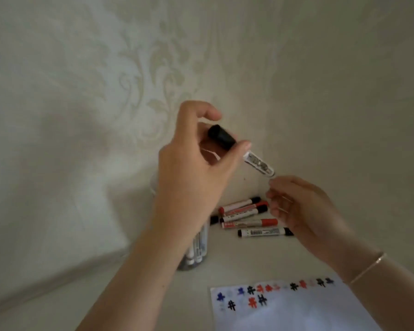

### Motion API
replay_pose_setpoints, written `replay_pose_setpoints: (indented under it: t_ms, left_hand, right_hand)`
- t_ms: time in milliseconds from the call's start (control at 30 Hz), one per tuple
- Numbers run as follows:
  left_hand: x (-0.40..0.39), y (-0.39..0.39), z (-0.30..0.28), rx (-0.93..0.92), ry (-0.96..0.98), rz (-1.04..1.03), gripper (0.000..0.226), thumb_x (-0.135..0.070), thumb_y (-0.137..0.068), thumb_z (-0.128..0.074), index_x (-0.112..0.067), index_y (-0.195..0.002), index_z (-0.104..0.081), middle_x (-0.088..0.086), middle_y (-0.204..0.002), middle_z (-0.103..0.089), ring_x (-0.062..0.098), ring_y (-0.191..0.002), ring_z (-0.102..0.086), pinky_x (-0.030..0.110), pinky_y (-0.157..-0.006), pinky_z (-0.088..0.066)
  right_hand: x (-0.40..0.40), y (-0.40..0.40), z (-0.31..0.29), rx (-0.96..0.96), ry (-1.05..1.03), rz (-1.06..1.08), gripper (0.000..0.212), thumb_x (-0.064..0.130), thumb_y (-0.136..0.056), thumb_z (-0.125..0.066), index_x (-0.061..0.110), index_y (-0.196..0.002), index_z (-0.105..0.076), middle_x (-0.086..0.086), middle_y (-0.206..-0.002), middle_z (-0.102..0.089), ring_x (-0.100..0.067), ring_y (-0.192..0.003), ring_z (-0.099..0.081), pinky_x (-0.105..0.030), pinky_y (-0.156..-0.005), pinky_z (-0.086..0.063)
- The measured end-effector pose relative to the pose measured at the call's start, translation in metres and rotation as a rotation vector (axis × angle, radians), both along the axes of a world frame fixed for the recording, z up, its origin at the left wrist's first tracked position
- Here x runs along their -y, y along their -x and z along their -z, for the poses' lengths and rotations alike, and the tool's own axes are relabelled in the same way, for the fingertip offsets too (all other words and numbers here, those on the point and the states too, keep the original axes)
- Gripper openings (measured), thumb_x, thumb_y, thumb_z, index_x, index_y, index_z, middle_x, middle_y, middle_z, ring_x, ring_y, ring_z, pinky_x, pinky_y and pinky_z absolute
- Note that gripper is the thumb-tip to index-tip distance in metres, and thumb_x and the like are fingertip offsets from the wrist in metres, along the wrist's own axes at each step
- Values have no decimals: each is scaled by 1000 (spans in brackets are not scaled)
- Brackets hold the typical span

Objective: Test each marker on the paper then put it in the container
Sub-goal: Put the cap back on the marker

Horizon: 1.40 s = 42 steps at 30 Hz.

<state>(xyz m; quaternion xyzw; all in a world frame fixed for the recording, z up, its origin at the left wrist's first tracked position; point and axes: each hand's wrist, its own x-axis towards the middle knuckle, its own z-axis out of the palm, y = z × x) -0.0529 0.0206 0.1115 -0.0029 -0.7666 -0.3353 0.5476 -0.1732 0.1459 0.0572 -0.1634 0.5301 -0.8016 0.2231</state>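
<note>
Pale damask wallpaper (pixel 134 75) fills the upper frame above an off-white bench (pixel 134 295) set into a corner. At centre frame, the person's left hand (pixel 196 168) is raised in the air, its grip curled round a white-barrelled marker with a black cap (pixel 239 149); the thumb lies along the barrel and the capped end points to the upper left. The marker's lower end slants down to the right toward the right hand (pixel 301 209), whose fingers are loosely bent, the fingertips just at the barrel's end; whether they pinch it cannot be told through the blur. A thin gold bracelet (pixel 366 271) crosses the right wrist at lower right. Behind the left forearm stands a clear cylindrical container (pixel 196 254) with several white markers upright inside. Right of it, in the bench corner, lies a loose heap of white markers with red and black caps (pixel 249 217). At the bottom right of the frame a white sheet of paper (pixel 296 314) lies flat, its upper edge marked with small blue, black and red scribbles (pixel 263 295).
</note>
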Motion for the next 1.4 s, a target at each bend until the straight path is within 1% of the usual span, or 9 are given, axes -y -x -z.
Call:
replay_pose_setpoints:
  t_ms: [100, 200, 300, 600, 833, 1033, 1200, 1267, 1400]
  left_hand:
    - [26, -15, -14, -188, -39, -103, 36, -23, -84, -72, -19, -104, -43, -7, -81, -68, 3, -74, -67, 11, -67, -47]
    - [59, -22, -15, -211, -26, -262, 25, -30, -92, -62, -20, -106, -45, -10, -82, -66, 5, -75, -67, 9, -67, -43]
    - [83, -22, -9, -115, 14, -360, 27, -36, -93, -58, -16, -110, -51, -10, -81, -63, 6, -72, -65, 10, -64, -43]
    - [96, -5, 4, 207, 261, -370, 25, -38, -89, -61, -19, -104, -56, -4, -74, -65, 15, -64, -62, 38, -61, -54]
    - [94, -2, 9, 500, 312, -321, 19, -41, -85, -65, -25, -95, -63, -9, -89, -65, 9, -72, -61, 34, -70, -53]
    - [89, -4, 5, 597, 339, -428, 22, -43, -85, -64, -28, -92, -50, -8, -77, -65, 12, -68, -63, 32, -63, -53]
    - [84, 0, 5, 838, 400, -577, 24, -45, -85, -63, -23, -74, -62, -7, -64, -55, 12, -64, -52, 23, -50, -31]
    - [80, 1, 6, 887, 426, -600, 30, -45, -89, -57, -21, -72, -63, -5, -62, -52, 13, -60, -50, 25, -50, -29]
    - [72, 2, 9, 857, 345, -574, 42, -39, -96, -43, -16, -62, -45, -2, -64, -51, 9, -51, -45, 22, -45, -25]
  right_hand:
    - [37, -9, -32, -444, -312, 68, 22, -5, -83, -60, 17, -82, -62, -3, -75, -65, -19, -66, -61, -30, -60, -51]
    - [76, -18, -50, -933, -604, 122, 27, 1, -85, -54, 27, -82, -59, 3, -96, -57, -13, -83, -57, -12, -62, -43]
    - [105, -23, -59, -1106, -841, -69, 10, 18, -90, -56, 23, -94, -64, 1, -112, -51, -13, -88, -54, -9, -55, -38]
    - [121, -27, -46, -1057, -983, -227, 45, 0, -85, -47, 21, -123, -60, -1, -131, -55, -19, -114, -53, -27, -93, -45]
    - [118, -30, -35, -1031, -881, -124, 39, 2, -86, -45, 20, -117, -60, -4, -122, -59, -20, -106, -57, -21, -76, -42]
    - [99, 5, -19, -269, -203, -110, 11, 6, -91, -54, 8, -91, -64, -13, -99, -69, -24, -90, -68, -31, -80, -55]
    - [67, 58, 48, -998, -1381, -116, 16, 19, -89, -58, 19, -105, -59, -9, -115, -59, -24, -104, -58, -29, -84, -48]
    - [59, 63, 72, -1100, -1605, -191, 47, 25, -90, -58, 17, -133, -42, -7, -133, -46, -24, -118, -50, -32, -95, -47]
    - [55, 53, 86, -1397, -1746, -105, 38, 13, -98, -39, 14, -136, -37, -5, -132, -51, -22, -117, -54, -31, -90, -44]
